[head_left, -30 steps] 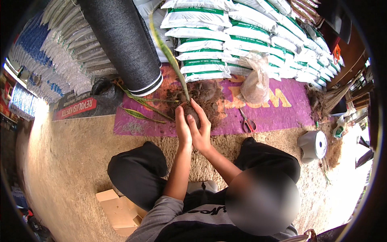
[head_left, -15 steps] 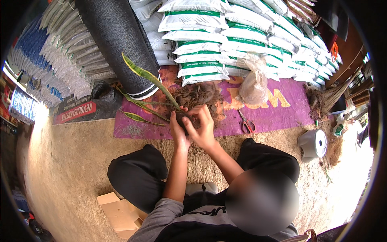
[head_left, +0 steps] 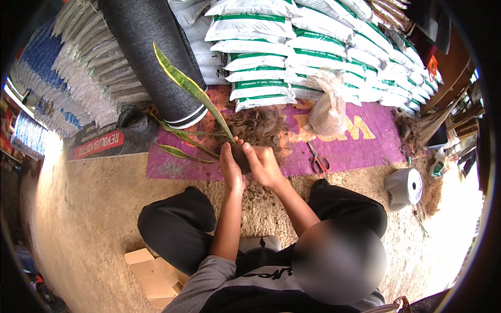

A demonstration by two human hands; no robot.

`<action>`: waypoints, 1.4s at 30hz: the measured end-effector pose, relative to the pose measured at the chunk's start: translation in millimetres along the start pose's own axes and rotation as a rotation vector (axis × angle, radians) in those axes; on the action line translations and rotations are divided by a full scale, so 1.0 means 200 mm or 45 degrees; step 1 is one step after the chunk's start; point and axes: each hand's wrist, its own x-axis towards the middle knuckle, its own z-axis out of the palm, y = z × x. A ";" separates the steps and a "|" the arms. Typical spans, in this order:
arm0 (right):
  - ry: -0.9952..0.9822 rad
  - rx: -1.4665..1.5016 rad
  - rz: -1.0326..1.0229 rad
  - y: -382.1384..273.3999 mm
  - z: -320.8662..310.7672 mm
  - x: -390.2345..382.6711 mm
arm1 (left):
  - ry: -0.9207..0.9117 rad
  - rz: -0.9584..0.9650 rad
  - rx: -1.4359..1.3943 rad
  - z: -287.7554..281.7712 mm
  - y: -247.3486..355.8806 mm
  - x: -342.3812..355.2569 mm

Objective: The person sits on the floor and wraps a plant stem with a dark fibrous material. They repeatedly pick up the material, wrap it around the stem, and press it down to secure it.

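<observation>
1. Left grip (head_left: 229,166) and right grip (head_left: 265,166) clasp dark root clump (head_left: 239,157) of plant (head_left: 221,122).
2. Plant held above purple mat (head_left: 365,158), yellow-edged leaf (head_left: 187,84) leaning up-left.
3. Scissors (head_left: 321,165) on mat, right.

A storeroom with a floor-level workspace was indicated: white-and-green sacks (head_left: 261,57) were piled in tall stacks, a large dark roll (head_left: 151,57) was stood beside them, and soil (head_left: 266,122) was scattered over a purple sheet (head_left: 365,159).

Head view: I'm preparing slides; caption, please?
Left hand and right hand hold a dark clump bearing a yellow-edged leaf.
</observation>
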 end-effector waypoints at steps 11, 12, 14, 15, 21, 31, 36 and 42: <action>-0.033 -0.165 -0.086 -0.03 -0.02 0.02 | 0.017 -0.093 -0.087 -0.04 -0.01 0.03; 0.109 -0.217 -0.148 0.02 -0.02 0.03 | 0.000 -0.093 -0.143 -0.04 0.00 0.03; 0.270 -0.128 -0.173 0.00 -0.04 0.03 | -0.058 -0.118 -0.232 -0.06 0.02 0.04; 0.290 -0.054 -0.162 -0.04 -0.04 0.03 | -0.087 -0.128 -0.278 -0.07 0.03 0.04; 0.238 -0.359 -0.441 0.03 0.21 -0.07 | -0.180 -0.029 -0.248 -0.09 -0.03 0.07; 0.272 -0.269 -0.352 0.03 0.15 -0.04 | -0.222 0.058 -0.085 -0.06 0.00 0.06; 0.225 -0.024 -0.230 0.01 0.10 -0.01 | -0.138 0.012 0.030 -0.05 0.02 0.06; 0.334 0.106 -0.205 0.08 0.14 -0.03 | -0.381 0.132 0.037 -0.02 0.03 0.04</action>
